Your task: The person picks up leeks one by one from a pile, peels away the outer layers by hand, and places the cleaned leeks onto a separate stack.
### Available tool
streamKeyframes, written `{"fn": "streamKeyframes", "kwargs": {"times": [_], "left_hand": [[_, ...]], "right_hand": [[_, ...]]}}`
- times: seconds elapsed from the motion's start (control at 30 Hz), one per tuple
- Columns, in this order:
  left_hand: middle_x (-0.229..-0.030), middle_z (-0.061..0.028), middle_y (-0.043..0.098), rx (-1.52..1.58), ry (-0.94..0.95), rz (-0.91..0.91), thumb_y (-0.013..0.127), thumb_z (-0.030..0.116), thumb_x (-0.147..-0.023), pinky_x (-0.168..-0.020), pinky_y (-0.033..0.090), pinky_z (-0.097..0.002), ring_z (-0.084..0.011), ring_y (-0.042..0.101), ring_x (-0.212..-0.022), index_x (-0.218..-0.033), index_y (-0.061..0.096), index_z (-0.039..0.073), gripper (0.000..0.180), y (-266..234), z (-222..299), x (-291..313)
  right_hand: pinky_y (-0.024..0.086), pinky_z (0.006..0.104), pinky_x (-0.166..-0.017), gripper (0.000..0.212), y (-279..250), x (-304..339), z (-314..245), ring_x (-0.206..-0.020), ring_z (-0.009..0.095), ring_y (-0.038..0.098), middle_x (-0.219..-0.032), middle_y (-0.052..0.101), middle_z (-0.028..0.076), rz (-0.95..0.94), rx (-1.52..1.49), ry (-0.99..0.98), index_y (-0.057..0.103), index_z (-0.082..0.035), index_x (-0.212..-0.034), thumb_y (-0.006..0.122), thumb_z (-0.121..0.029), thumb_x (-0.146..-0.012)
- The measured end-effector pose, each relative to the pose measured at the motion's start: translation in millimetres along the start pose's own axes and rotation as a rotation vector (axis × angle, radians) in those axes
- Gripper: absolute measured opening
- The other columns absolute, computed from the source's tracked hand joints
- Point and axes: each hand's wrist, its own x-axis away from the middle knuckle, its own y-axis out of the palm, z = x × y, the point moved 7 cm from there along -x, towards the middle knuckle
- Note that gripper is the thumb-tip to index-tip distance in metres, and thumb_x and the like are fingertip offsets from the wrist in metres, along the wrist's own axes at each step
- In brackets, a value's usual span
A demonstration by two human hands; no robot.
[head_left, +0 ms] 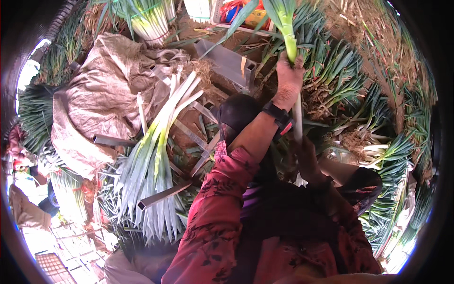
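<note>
My left hand (289, 78) is closed around a long green onion (297, 113), gripping it where the pale stalk turns into green leaves. Its leaves fan out above the fist, toward the far side. Lower down, my right hand (305, 156) meets the white end of the same stalk in deep shadow; the fingers look curled about it, and the root end is hidden. To my left, several trimmed green onions (158, 137) lie in a loose bundle across a metal frame (165, 195), white ends pointing away and leaves hanging toward me.
A crumpled beige woven sack (111, 80) lies at the left. Untrimmed green onions (338, 75) with roots are heaped on the right. Tied bunches (151, 23) stand at the far side, near a crate (241, 19) with colourful contents. A grey metal box section (227, 64) lies beyond my knee.
</note>
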Motion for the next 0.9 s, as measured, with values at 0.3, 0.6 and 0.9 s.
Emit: {"fn": "streamKeyframes", "kwargs": {"times": [0.3, 0.6, 0.9], "left_hand": [[-0.083, -0.0096, 0.060, -0.103, 0.578, 0.357, 0.047, 0.014, -0.094, -0.053, 0.045, -0.0274, -0.0139, 0.055, -0.064, -0.104, 0.050, 0.003, 0.016, -84, 184, 59], [-0.096, -0.0145, 0.068, -1.467, 0.618, 0.895, 0.053, 0.015, -0.092, -0.072, 0.053, -0.0346, -0.0252, 0.066, -0.083, -0.112, 0.051, -0.008, 0.031, -263, 232, 192], [-0.136, -0.0260, 0.038, -0.629, 0.307, 0.252, 0.046, 0.020, -0.092, -0.111, 0.024, -0.0436, -0.0351, 0.035, -0.130, -0.135, 0.030, -0.006, 0.053, -167, 167, 83]], "right_hand": [[0.050, 0.0390, -0.066, 0.032, 44, -51, -127, -0.077, 0.030, 0.063, -0.089, 0.062, 0.016, 0.120, 0.941, -0.966, 0.054, -0.006, -0.109, 0.066, -0.016, -0.082], [0.045, 0.0435, -0.080, 0.026, 57, -144, -66, -0.093, 0.036, 0.055, -0.096, 0.055, 0.020, 0.029, 1.005, -0.850, 0.051, -0.001, -0.103, 0.057, -0.017, -0.084], [0.046, 0.0397, -0.071, 0.024, -121, -191, 76, -0.078, 0.033, 0.059, -0.085, 0.061, 0.015, 0.009, 0.838, -0.213, 0.055, -0.001, -0.101, 0.052, -0.022, -0.089]]}}
